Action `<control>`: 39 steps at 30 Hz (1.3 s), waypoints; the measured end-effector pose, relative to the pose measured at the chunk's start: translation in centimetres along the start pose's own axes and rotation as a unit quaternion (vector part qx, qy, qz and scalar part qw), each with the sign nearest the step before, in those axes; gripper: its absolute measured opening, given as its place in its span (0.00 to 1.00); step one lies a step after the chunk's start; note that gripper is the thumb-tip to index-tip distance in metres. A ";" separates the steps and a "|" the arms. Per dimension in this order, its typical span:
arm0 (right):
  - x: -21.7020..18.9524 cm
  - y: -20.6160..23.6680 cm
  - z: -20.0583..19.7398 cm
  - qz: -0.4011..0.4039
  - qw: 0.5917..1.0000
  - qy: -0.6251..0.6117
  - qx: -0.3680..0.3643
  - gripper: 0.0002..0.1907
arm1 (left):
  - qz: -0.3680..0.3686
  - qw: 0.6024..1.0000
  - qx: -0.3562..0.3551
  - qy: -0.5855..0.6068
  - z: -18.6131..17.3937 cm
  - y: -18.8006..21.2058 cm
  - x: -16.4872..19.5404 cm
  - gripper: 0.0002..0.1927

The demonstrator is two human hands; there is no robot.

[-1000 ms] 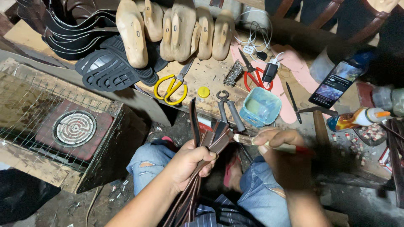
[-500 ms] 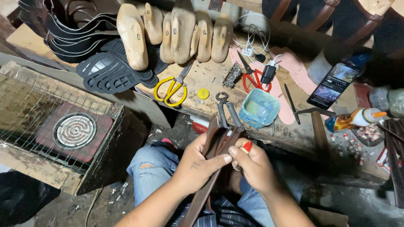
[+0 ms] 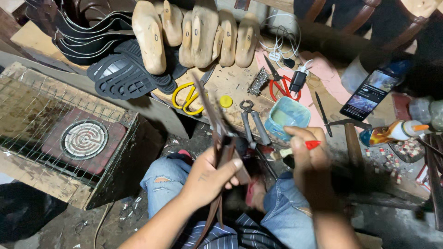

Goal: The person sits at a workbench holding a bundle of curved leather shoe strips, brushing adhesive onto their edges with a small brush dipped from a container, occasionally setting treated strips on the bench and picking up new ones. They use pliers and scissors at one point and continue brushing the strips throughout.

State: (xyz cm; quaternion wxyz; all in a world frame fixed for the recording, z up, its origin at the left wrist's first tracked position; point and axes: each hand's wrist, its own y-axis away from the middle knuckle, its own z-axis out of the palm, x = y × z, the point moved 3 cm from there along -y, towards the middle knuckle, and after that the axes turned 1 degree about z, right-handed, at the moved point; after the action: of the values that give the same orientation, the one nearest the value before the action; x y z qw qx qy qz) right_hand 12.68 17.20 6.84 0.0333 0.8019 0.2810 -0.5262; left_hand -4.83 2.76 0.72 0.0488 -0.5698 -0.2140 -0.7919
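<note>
While a wire-caged electric coil burner (image 3: 84, 139) is sitting at the far left, the left hand (image 3: 207, 177) is clenching a bundle of brown leather straps (image 3: 220, 152) over the lap, its grip closing around their middle. They are looking light, limp and floppy, best held near the worked end. Further right, the right hand (image 3: 308, 154) is pinching a red-handled brush (image 3: 300, 147) just below the blue glue tub (image 3: 287, 118) on the surface (image 3: 230, 83).
</note>
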 end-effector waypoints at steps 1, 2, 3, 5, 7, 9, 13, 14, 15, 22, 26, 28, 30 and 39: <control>0.3 0.3 -0.3 0.043 0.999 0.022 0.015 0.16 | 0.017 1.000 0.017 0.020 -0.3 -0.4 0.6 0.10; 0.7 0.6 -0.4 0.064 0.997 -0.016 0.029 0.14 | 0.035 0.998 0.034 0.038 -0.7 -0.7 1.2 0.10; 1.1 1.0 -0.4 0.084 0.994 -0.053 0.044 0.12 | 0.055 0.996 0.049 0.056 -1.0 -1.0 1.7 0.09; 1.7 2.2 0.0 0.065 0.986 -0.150 0.042 0.08 | 0.047 0.993 0.098 0.051 -1.4 -1.3 2.1 0.09; 1.8 3.9 0.9 -0.012 0.963 -0.270 0.009 0.04 | 0.043 0.989 0.135 0.052 -1.4 -1.3 2.2 0.08; 1.8 5.3 1.5 -0.074 0.977 -0.200 0.007 0.05 | 0.044 0.984 0.161 0.060 -0.9 -1.3 2.1 0.07; 2.6 6.0 3.3 -0.068 0.974 -0.214 -0.004 0.06 | 0.078 0.982 0.152 0.077 0.1 -1.1 1.9 0.07; 2.6 5.9 3.4 -0.075 0.982 -0.176 -0.004 0.06 | 0.079 0.982 0.151 0.084 0.2 -1.1 1.9 0.07; 2.7 5.8 3.6 -0.081 0.987 -0.138 -0.004 0.05 | 0.081 0.981 0.150 0.089 0.1 -1.0 1.9 0.07; 2.1 5.8 3.3 -0.062 0.958 -0.279 0.037 0.03 | 0.097 0.983 0.136 0.075 0.0 -0.9 2.2 0.08; 2.1 5.0 3.7 -0.016 0.942 -0.332 0.042 0.05 | 0.092 0.985 0.123 0.084 0.1 -1.1 2.4 0.08; 1.8 5.1 3.5 -0.048 0.969 -0.240 0.042 0.04 | 0.088 0.983 0.134 0.094 -0.1 -1.2 2.5 0.08; 1.7 5.7 3.4 -0.063 0.969 -0.238 0.033 0.04 | 0.082 0.982 0.146 0.088 0.0 -1.3 2.6 0.08; 2.9 5.9 3.2 -0.146 0.987 -0.023 0.057 0.07 | 0.087 0.987 0.124 0.057 0.1 -1.6 4.2 0.07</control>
State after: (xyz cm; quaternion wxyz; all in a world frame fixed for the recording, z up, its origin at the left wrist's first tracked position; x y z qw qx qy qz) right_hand 13.74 12.30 1.49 -0.0831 0.7403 0.3637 -0.5593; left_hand -6.74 4.93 4.21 0.2002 -0.5293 -0.2573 -0.7833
